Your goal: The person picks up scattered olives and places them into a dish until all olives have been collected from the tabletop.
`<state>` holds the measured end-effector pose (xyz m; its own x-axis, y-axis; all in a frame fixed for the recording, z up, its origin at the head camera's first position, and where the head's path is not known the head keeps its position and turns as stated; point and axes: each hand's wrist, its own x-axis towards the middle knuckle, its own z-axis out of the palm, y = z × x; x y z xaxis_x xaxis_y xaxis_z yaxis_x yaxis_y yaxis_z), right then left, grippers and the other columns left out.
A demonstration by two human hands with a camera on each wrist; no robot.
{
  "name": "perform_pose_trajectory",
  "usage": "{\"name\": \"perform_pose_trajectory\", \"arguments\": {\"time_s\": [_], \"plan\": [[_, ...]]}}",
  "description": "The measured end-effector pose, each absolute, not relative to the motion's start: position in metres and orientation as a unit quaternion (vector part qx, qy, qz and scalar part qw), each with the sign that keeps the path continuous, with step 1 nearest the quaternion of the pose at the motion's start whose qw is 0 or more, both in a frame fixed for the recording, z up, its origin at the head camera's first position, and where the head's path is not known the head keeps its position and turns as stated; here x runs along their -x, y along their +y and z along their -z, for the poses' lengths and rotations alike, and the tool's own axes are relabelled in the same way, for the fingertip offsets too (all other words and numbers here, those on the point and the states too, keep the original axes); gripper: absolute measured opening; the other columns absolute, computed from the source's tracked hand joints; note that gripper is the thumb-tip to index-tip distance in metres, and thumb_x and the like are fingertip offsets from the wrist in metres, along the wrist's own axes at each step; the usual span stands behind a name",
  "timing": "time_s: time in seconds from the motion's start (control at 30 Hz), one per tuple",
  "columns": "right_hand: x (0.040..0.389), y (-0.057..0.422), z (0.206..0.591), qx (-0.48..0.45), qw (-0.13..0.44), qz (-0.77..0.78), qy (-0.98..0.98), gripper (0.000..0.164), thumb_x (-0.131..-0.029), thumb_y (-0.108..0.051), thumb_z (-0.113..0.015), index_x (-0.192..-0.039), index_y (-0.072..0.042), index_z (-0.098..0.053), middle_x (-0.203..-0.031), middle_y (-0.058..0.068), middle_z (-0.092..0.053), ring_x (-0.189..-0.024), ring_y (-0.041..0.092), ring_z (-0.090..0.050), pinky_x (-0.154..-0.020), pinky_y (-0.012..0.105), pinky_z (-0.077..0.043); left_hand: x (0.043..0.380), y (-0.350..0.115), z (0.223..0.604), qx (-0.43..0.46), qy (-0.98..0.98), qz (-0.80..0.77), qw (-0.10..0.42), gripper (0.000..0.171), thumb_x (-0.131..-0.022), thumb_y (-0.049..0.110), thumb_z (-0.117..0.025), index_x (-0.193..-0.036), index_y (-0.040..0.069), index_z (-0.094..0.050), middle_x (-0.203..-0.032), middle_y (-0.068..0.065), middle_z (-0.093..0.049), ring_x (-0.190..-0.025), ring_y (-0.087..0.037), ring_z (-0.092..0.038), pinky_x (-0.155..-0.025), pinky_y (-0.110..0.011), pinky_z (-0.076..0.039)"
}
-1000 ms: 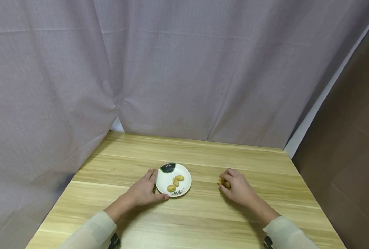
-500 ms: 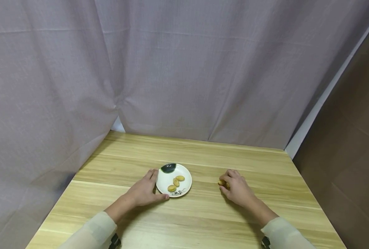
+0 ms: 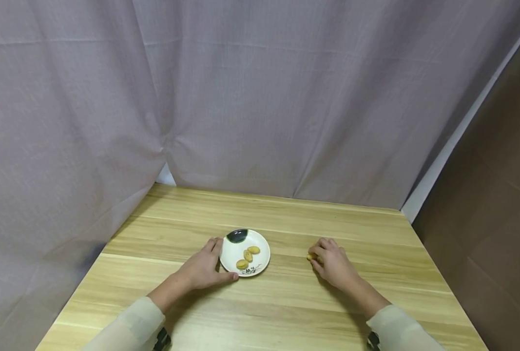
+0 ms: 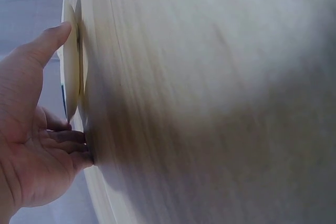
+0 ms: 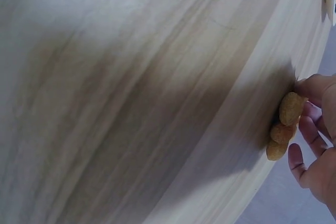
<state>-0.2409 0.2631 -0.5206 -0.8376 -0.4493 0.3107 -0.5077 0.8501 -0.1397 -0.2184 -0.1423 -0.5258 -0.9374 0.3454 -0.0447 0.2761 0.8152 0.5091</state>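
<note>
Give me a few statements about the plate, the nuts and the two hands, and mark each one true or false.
1. Three nuts lie on the white plate. True.
2. The left hand rests against the plate's left rim. True.
3. The right hand lies flat and open on the table, touching nothing. False: its fingers curl over several nuts lying on the wood.
4. The plate is plain white all over. False: it has a dark patch at the far rim and a small dark drawing at the near rim.

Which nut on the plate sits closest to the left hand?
The front-left nut, lowest of the three on the plate. It lies nearest the left hand, by the thumb; the other two sit farther back and right.
</note>
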Motion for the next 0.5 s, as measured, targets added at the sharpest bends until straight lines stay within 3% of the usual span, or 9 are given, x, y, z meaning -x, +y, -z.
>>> {"name": "perform_pose_trajectory", "arguments": {"time_s": [0.5], "plan": [[0.2431, 0.2575, 0.5167, -0.257, 0.146, -0.113, -0.949, 0.025, -0.092, -0.013, -0.090, -0.114, -0.007, -0.080, -0.112, 0.006, -0.073, -0.100, 0.026, -0.063, -0.078, 0.045, -0.055, 0.2179, -0.1423, 0.5250, -0.165, 0.950, -0.257, 0.067, 0.128, -0.088, 0.069, -0.082, -0.171, -0.010, -0.024, -0.174, -0.038, -0.031, -0.159, -0.054, -0.041, -0.126, -0.061, -0.047]]}}
